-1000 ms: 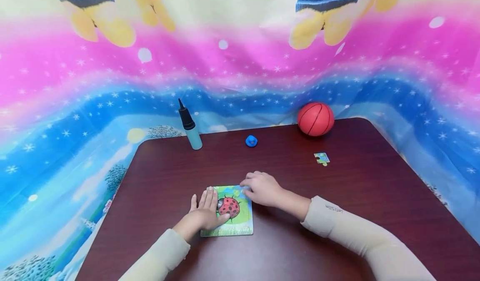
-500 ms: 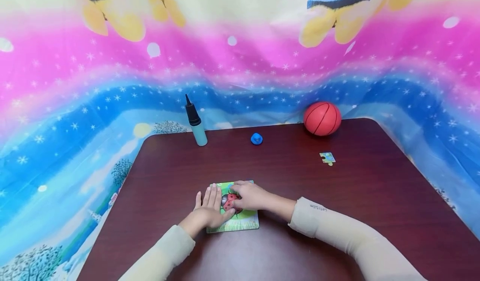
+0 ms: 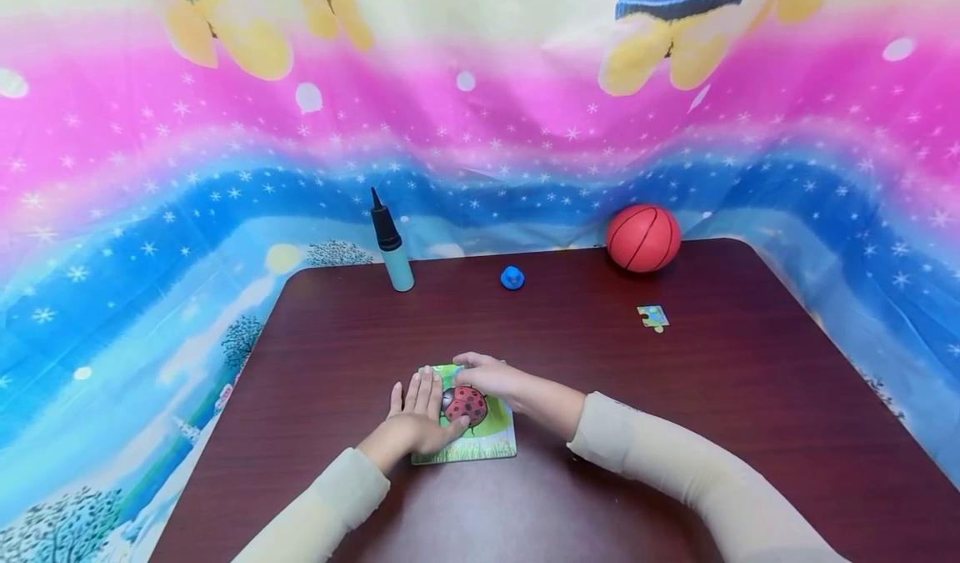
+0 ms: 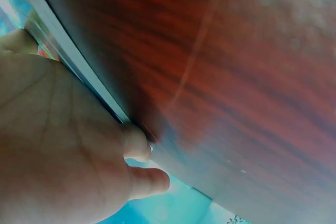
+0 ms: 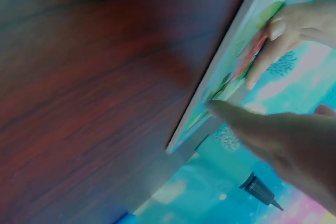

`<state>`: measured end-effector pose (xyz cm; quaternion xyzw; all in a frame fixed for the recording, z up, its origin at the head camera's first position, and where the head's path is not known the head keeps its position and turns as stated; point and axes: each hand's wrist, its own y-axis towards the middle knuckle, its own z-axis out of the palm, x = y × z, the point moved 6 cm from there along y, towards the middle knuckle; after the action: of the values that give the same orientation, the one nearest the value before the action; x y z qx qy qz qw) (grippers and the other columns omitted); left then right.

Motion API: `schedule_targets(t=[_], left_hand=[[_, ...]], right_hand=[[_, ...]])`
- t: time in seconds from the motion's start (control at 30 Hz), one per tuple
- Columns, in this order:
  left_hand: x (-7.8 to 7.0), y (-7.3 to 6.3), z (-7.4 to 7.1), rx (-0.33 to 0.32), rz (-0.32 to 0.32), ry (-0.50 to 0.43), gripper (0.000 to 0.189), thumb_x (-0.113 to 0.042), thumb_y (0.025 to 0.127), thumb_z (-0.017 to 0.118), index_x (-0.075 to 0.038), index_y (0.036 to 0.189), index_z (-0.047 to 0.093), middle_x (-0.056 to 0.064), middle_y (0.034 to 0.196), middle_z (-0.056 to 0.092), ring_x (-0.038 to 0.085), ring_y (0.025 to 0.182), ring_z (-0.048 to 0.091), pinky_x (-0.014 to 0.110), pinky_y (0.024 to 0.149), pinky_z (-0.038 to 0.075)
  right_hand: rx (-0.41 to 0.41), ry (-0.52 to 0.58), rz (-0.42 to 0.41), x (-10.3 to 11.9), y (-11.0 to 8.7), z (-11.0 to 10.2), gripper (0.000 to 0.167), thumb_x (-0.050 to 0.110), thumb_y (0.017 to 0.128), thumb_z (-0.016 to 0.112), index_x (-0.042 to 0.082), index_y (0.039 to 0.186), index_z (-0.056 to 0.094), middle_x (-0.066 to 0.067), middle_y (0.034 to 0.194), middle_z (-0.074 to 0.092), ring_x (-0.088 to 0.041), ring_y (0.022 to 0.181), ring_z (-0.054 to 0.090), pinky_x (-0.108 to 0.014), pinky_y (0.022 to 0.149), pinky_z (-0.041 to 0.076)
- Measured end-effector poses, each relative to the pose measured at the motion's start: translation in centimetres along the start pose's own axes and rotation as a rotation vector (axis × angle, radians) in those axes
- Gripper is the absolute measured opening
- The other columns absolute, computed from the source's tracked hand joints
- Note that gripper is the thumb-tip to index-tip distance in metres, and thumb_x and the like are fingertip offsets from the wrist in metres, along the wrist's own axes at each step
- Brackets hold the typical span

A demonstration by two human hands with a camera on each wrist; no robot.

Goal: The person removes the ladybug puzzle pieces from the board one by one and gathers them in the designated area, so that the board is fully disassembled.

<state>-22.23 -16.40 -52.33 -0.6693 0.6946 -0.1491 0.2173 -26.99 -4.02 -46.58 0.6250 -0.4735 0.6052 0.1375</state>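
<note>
A square ladybug jigsaw puzzle (image 3: 491, 448) lies near the middle of the table, with a red, black-spotted ladybug (image 3: 467, 407) at its centre. My left hand (image 3: 420, 426) rests flat across its left side, fingers straight and thumb over the ladybug's lower edge. My right hand (image 3: 491, 378) is over the puzzle's upper part. Seen from the right wrist, a fingertip of the right hand (image 5: 283, 137) is right at the puzzle's surface (image 5: 226, 59). The upper right corner is hidden beneath this hand. In the left wrist view the palm (image 4: 58, 135) covers the puzzle's edge (image 4: 86, 72).
A loose jigsaw piece (image 3: 653, 317) lies at the right of the dark wooden table (image 3: 585, 496). Along the back stand a teal hand pump (image 3: 396, 254), a small blue rubber duck (image 3: 512, 278) and a red ball (image 3: 643, 238). A printed cloth (image 3: 480, 146) hangs behind.
My right hand has moved left from the puzzle's upper right corner, over the ladybug, then slightly back up off it. The left hand stays pressed in place. The head view has shifted slightly.
</note>
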Motion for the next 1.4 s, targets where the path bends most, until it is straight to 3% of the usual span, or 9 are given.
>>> schedule_targets(t=[0.17,0.27,0.47,0.63,0.83,0.97,1.23,1.4], left_hand=[[0.1,0.3,0.1,-0.005,-0.006,0.012,0.099,-0.079,0.084,0.019,-0.011,0.151,-0.007,0.008,0.155,-0.022,0.027,0.142,-0.019,0.051,0.110,-0.015],[0.1,0.4,0.2,-0.011,-0.008,0.016,0.099,-0.079,0.084,0.019,-0.011,0.151,-0.007,0.008,0.155,-0.021,0.027,0.142,-0.019,0.051,0.110,-0.015],[0.2,0.4,0.4,-0.003,-0.013,0.021,0.101,-0.081,0.082,0.017,-0.012,0.151,-0.007,0.008,0.155,-0.022,0.028,0.141,-0.019,0.052,0.109,-0.015],[0.3,0.3,0.3,-0.016,-0.018,0.033,0.100,-0.081,0.083,0.017,-0.012,0.151,-0.007,0.008,0.155,-0.021,0.028,0.142,-0.019,0.052,0.110,-0.015],[0.1,0.2,0.2,-0.017,-0.007,0.020,0.100,-0.081,0.083,0.017,-0.012,0.151,-0.008,0.008,0.155,-0.021,0.028,0.141,-0.019,0.052,0.110,-0.015],[0.0,0.2,0.3,-0.023,-0.003,0.019,0.100,-0.081,0.082,0.016,-0.011,0.151,-0.007,0.008,0.155,-0.021,0.028,0.142,-0.018,0.052,0.110,-0.015],[0.1,0.2,0.3,-0.026,-0.009,0.016,0.100,-0.080,0.083,0.018,-0.011,0.152,-0.005,0.008,0.155,-0.020,0.028,0.142,-0.018,0.052,0.110,-0.015],[-0.1,0.3,0.3,-0.040,0.001,0.013,0.100,-0.080,0.083,0.017,-0.011,0.152,-0.005,0.009,0.155,-0.019,0.029,0.142,-0.017,0.052,0.110,-0.014]], right_hand=[[-0.131,0.155,0.045,0.4,0.1,-0.5,0.049,0.014,0.084,0.057,0.002,0.131,0.050,-0.014,0.131,0.051,-0.033,0.125,0.041,-0.056,0.103,0.027],[-0.200,0.235,0.070,0.4,0.3,-0.9,0.046,0.011,0.082,0.058,0.000,0.127,0.051,-0.014,0.123,0.053,-0.033,0.116,0.044,-0.052,0.100,0.031],[-0.228,0.285,0.111,-0.2,1.0,-1.4,0.044,0.007,0.082,0.059,-0.002,0.124,0.051,-0.014,0.117,0.054,-0.031,0.107,0.049,-0.042,0.089,0.038],[-0.180,0.172,0.072,0.0,2.0,-2.0,0.042,0.005,0.083,0.060,-0.003,0.124,0.053,-0.014,0.110,0.060,-0.026,0.098,0.056,-0.039,0.085,0.044],[-0.158,-0.052,-0.055,0.3,3.1,-2.5,0.037,-0.009,0.074,0.062,-0.001,0.110,0.063,-0.007,0.076,0.062,-0.015,0.065,0.054,-0.027,0.061,0.047],[-0.179,-0.100,-0.088,0.1,3.2,-2.4,0.038,-0.013,0.070,0.062,0.001,0.105,0.065,-0.002,0.064,0.057,-0.014,0.058,0.051,-0.025,0.054,0.044],[-0.167,-0.150,-0.109,0.0,3.2,-2.6,0.036,-0.009,0.072,0.066,0.002,0.105,0.066,-0.006,0.070,0.062,-0.014,0.062,0.056,-0.026,0.058,0.048],[-0.191,-0.119,-0.107,0.0,3.1,-4.4,0.032,-0.007,0.072,0.067,0.002,0.103,0.069,-0.008,0.076,0.067,-0.014,0.065,0.060,-0.028,0.060,0.051]])
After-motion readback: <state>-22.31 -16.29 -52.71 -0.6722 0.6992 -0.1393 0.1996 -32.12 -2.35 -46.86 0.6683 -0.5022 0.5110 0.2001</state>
